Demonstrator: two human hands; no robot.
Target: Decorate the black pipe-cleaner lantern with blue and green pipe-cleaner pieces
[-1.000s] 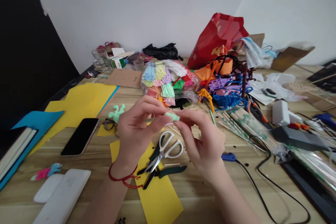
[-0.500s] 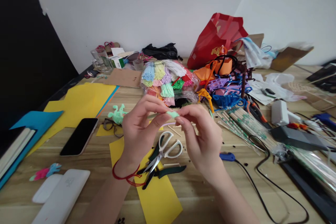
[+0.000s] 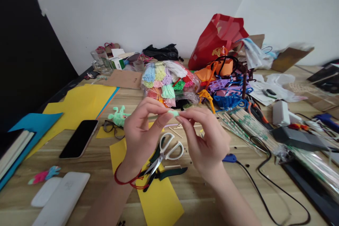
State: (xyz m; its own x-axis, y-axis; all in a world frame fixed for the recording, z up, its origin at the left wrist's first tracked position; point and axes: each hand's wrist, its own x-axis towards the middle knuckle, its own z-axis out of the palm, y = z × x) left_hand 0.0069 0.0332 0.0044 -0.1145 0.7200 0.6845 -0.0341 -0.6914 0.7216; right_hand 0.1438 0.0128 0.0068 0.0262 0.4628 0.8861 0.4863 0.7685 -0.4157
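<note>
A small pale green fuzzy piece [image 3: 173,113] is pinched between the fingertips of both hands above the middle of the table. My left hand [image 3: 144,130] grips its left end with thumb and forefinger, a red cord around the wrist. At its right end my right hand [image 3: 202,134] pinches it the same way. Below the hands, white-handled scissors [image 3: 164,153] lie partly spread over dark green-handled cutters [image 3: 172,173] and yellow paper [image 3: 160,201]. A green fuzzy figure [image 3: 118,116] sits left of my left hand, beside dark-framed glasses [image 3: 113,128].
Behind the hands lies a bag of colored fuzzy stems [image 3: 169,83], with a red bag [image 3: 217,42] behind it. A phone [image 3: 78,138] and white power bank [image 3: 63,199] are left. Packed sticks [image 3: 251,127], pliers [image 3: 258,111] and a corded blue tool [image 3: 230,158] are right.
My right hand has shifted slightly right and tilted, and less of the green piece shows between the fingertips. Both hands keep their pinch.
</note>
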